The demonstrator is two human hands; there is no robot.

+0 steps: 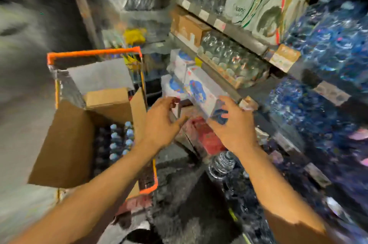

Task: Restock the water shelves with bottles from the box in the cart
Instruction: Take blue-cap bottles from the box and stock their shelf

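Shelves point(229, 28); one cart point(95, 52); two hands

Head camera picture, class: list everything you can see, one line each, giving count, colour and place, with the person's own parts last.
cart: one, orange rim, left of the shelves.
cardboard box: one, brown, flaps open, inside the cart.
bottles: several, pale blue caps, in the box; count unclear.
white carton: one, white with blue print, at the shelf edge between both hands.
glass jars: many, clear, middle shelf.
blue water packs: several, right shelves, blurred.
clear bottle: one, low by the shelves.
left hand: one, beside the carton.
right hand: one, touching the carton's near end.
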